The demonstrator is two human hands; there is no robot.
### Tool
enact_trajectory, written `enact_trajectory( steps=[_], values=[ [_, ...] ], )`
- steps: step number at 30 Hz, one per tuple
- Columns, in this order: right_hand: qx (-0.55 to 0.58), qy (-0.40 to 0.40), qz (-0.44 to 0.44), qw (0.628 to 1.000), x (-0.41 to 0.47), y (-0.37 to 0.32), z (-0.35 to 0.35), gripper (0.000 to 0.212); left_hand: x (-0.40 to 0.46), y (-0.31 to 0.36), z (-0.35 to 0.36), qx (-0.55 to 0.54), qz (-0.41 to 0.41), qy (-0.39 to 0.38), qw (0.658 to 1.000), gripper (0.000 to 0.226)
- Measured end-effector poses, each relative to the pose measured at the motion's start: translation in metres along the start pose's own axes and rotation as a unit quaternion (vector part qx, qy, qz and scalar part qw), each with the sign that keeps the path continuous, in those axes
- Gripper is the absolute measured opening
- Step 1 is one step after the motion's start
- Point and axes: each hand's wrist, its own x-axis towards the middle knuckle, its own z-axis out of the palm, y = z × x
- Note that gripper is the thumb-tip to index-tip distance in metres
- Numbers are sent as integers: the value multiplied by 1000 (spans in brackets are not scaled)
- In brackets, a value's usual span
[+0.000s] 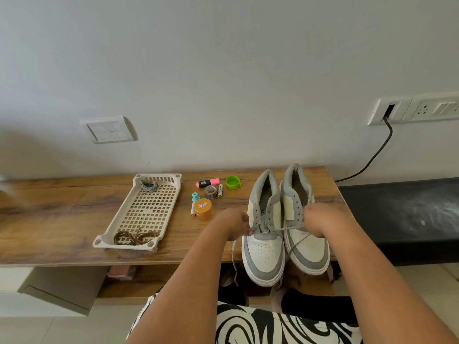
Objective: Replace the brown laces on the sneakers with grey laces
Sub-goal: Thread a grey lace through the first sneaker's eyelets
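both hands (234,223) pinching grey lace (289,229) over left sneaker (264,232)

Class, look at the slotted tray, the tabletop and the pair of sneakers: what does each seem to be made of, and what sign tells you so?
Tray: probably moulded plastic, matt beige; an even grid of cut-outs and rounded corner sockets.
Tabletop: wood or wood-look laminate, smooth; brown grain streaks, so it cannot be told which.
Sneakers: seemingly leather or synthetic, white perforated toe panels with duller grey trim and pale rubbery-looking soles.
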Motion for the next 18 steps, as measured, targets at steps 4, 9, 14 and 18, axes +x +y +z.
enact_trajectory(
  steps=[4,9,14,18],
  values=[
    [-15,30,62,997,2,9,-4,31,1,-3,0,-7,-12,0,1000,32],
    [107,138,-29,984,5,-10,1,27,0,-2,0,-14,-13,-9,1000,37],
    [185,103,-104,972,11,-36,22,24,2,-3,-1,-33,0,-10,999,34],
    [201,100,-117,967,11,-33,24,19,3,-3,0,-28,2,-13,1000,36]
  ],
)
